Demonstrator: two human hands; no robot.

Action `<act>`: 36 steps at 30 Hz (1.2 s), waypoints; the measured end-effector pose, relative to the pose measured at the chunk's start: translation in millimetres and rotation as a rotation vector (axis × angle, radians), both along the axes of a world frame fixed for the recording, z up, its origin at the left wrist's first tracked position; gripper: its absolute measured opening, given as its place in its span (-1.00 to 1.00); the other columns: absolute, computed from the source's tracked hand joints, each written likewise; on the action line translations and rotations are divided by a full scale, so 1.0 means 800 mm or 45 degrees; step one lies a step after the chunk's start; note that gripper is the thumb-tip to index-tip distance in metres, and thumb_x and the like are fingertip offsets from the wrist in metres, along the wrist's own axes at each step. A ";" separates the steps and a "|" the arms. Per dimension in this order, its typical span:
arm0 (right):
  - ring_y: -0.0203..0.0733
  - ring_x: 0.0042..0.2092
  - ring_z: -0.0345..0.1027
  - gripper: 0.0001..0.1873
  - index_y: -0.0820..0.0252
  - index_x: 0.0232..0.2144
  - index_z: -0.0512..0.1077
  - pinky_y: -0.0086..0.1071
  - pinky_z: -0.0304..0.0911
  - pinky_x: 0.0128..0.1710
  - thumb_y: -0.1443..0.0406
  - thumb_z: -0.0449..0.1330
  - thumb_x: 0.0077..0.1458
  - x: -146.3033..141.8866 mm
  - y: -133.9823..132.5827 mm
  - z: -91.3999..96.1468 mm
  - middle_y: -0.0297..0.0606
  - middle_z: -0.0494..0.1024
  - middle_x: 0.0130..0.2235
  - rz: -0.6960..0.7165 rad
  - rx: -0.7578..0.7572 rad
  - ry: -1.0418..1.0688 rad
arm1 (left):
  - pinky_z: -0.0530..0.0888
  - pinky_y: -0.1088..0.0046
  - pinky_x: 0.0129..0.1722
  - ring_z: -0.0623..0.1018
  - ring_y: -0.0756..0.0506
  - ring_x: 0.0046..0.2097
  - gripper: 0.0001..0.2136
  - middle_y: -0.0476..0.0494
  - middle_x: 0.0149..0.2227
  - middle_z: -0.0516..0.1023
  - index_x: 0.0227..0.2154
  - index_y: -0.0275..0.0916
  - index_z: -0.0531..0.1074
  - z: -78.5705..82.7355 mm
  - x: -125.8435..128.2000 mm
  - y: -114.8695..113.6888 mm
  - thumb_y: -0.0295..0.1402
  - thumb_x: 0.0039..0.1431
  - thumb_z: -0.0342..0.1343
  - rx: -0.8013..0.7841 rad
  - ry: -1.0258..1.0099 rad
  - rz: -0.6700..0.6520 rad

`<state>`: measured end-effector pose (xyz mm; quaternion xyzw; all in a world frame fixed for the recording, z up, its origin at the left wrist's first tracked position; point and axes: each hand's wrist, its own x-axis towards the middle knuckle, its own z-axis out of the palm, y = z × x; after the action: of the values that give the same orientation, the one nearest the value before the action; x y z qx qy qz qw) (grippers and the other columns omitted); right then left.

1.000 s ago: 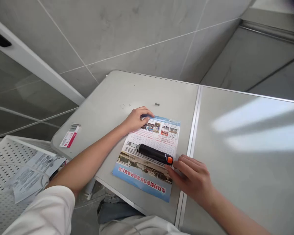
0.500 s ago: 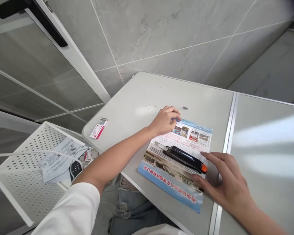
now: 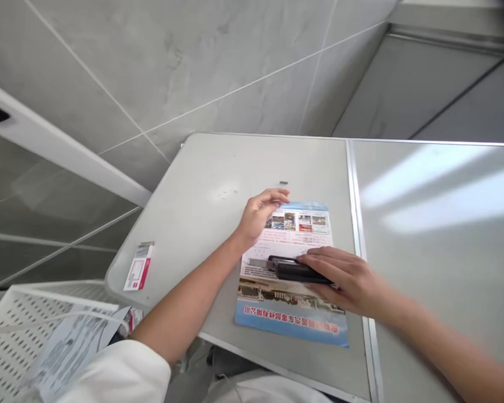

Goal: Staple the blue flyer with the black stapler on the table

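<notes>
A black stapler (image 3: 296, 272) lies across a printed leaflet (image 3: 289, 330), its metal staple rail sticking out to the left. My right hand (image 3: 340, 277) is closed over the stapler's right part, covering its orange end. At the leaflet's upper left edge rests my left hand (image 3: 262, 212), fingers loosely bent and apart from the thumb, with nothing visible in it. Just beyond those fingertips a short grey strip (image 3: 283, 182), seemingly staples, lies on the table.
The light grey table (image 3: 201, 179) has a metal seam (image 3: 357, 218) right of the leaflet. A small red and white box (image 3: 139, 267) lies near its left edge. Below, at left, a white perforated basket (image 3: 8, 330) holds papers (image 3: 71, 341) and a cable. A tiled wall (image 3: 218, 61) stands behind.
My right hand has moved in from beside the stapler and closed over it. The stapler has turned more level. My left hand stays by the leaflet's upper left edge. The view has shifted right.
</notes>
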<state>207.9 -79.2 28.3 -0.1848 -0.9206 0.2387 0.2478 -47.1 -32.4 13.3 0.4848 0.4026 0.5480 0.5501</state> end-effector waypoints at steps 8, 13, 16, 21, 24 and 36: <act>-0.05 -0.11 0.49 -0.44 0.14 0.24 0.43 -0.18 0.35 -0.22 0.52 0.30 0.22 0.015 0.032 0.028 -0.13 0.68 0.03 -0.395 0.907 0.053 | 0.48 0.19 0.17 0.58 -0.26 0.18 -0.53 -0.47 0.21 0.53 0.08 -0.39 0.52 0.007 -0.015 0.007 -0.09 0.52 -0.09 -0.666 -0.667 -0.593; -0.16 -0.09 0.44 -0.59 0.04 0.10 0.55 -0.24 0.28 -0.15 0.45 0.34 0.24 0.020 0.037 0.009 -0.32 0.69 0.03 -0.436 1.181 -0.047 | 0.52 0.28 0.10 0.60 -0.23 0.16 -0.69 -0.44 0.19 0.54 0.09 -0.32 0.49 0.006 -0.011 0.010 -0.23 0.44 0.12 -0.642 -0.587 -0.575; -0.16 -0.12 0.47 -0.50 -0.10 0.17 0.49 -0.26 0.30 -0.13 0.43 0.33 0.25 0.021 0.035 -0.006 -0.40 0.69 0.02 -0.503 1.092 -0.043 | 0.52 0.35 0.09 0.62 -0.19 0.14 -0.71 -0.42 0.17 0.56 0.06 -0.31 0.50 0.005 -0.006 0.009 -0.36 0.33 0.27 -0.626 -0.448 -0.514; -0.13 -0.16 0.52 -0.37 -0.24 0.27 0.38 -0.23 0.29 -0.16 0.45 0.29 0.27 0.022 0.034 -0.015 -0.42 0.69 0.03 -0.460 0.823 0.016 | 0.54 0.39 0.07 0.64 -0.15 0.10 -0.65 -0.40 0.13 0.60 0.09 -0.29 0.51 0.002 -0.004 0.009 -0.26 0.32 0.29 -0.584 -0.374 -0.520; -0.12 -0.15 0.52 -0.36 -0.28 0.24 0.39 -0.21 0.25 -0.14 0.47 0.28 0.26 0.022 0.036 -0.017 -0.43 0.70 0.01 -0.469 0.738 0.069 | 0.55 0.37 0.07 0.67 -0.15 0.04 -0.68 -0.38 0.01 0.66 0.00 -0.33 0.55 0.001 -0.003 0.011 -0.22 0.30 0.30 -0.577 -0.363 -0.447; -0.13 -0.26 0.43 -0.75 0.06 -0.11 0.41 -0.31 0.33 -0.35 0.36 0.28 0.16 0.002 -0.017 0.024 -0.25 0.56 -0.21 -0.681 -0.419 0.231 | 0.44 0.59 -0.52 0.47 0.09 -0.50 -0.66 -0.03 -0.36 0.53 -0.18 -0.29 0.48 0.005 -0.003 0.012 -0.07 0.30 0.26 -0.269 -0.187 -0.020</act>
<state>209.4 -93.0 47.5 -0.4358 -0.7626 0.3261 0.3496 -49.7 -23.1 17.2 0.3858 0.4128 0.5323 0.6304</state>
